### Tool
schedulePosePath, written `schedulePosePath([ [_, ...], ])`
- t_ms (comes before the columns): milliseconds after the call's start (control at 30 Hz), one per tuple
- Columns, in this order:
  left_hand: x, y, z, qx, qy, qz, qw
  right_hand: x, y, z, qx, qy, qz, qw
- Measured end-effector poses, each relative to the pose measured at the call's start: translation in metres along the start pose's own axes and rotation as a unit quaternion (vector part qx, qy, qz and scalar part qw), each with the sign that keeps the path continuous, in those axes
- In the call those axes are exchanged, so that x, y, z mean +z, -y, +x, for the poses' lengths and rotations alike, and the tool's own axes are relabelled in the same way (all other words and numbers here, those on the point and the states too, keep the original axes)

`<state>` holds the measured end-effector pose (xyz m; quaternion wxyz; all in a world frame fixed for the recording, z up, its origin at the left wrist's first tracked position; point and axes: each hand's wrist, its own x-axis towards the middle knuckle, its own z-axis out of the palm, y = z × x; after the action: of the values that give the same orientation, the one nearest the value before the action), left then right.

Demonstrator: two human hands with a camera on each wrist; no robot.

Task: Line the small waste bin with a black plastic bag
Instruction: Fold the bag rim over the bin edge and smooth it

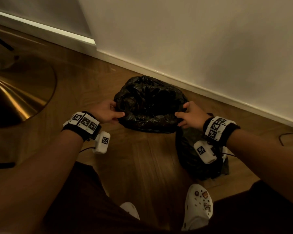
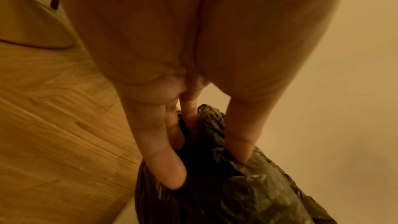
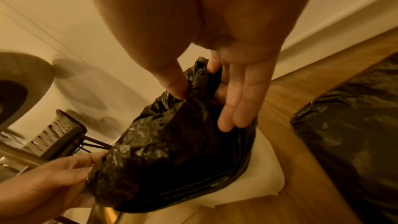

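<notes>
A black plastic bag [image 1: 149, 105] is spread open over the small waste bin by the wall, its mouth facing up. In the head view the bag hides the bin; the right wrist view shows the white bin [image 3: 264, 183] under the bag [image 3: 172, 151]. My left hand [image 1: 112, 112] pinches the bag's left rim, thumb on top and fingers outside [image 2: 170, 168]. My right hand [image 1: 184, 114] pinches the right rim between thumb and forefinger [image 3: 198, 89], the other fingers straight along the bag's side.
A second, filled black bag [image 1: 198, 159] lies on the wooden floor under my right wrist. A brass-coloured round base [image 1: 15, 95] stands at the left. The wall and white skirting board [image 1: 209, 92] run just behind the bin. My feet in white clogs [image 1: 198, 206] are below.
</notes>
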<state>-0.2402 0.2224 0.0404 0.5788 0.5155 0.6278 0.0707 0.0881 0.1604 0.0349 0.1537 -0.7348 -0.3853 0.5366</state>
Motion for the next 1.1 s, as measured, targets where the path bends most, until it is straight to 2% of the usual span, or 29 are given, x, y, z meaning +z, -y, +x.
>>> schedulePosePath([
  [133,0.001,-0.001,0.004,0.007,0.002,-0.042,0.999,0.006,0.001,0.002,-0.012,0.002,0.029,0.999],
  [433,-0.006,0.0,0.009,0.017,-0.014,-0.045,0.999,0.013,0.0,0.004,-0.016,-0.017,0.06,0.998],
  [667,-0.013,-0.007,0.009,0.045,-0.056,0.029,0.997,0.019,0.004,0.006,-0.015,-0.01,0.099,0.995],
  [767,-0.018,-0.008,0.011,0.053,-0.053,0.049,0.996,0.021,0.008,0.008,-0.015,-0.009,0.087,0.996],
  [933,-0.033,-0.011,0.012,0.068,-0.055,0.064,0.994,0.025,0.029,0.008,-0.018,-0.01,0.08,0.997],
  [1100,-0.075,-0.012,0.011,0.084,-0.076,0.044,0.993,0.038,0.072,0.006,-0.033,-0.014,0.082,0.996],
])
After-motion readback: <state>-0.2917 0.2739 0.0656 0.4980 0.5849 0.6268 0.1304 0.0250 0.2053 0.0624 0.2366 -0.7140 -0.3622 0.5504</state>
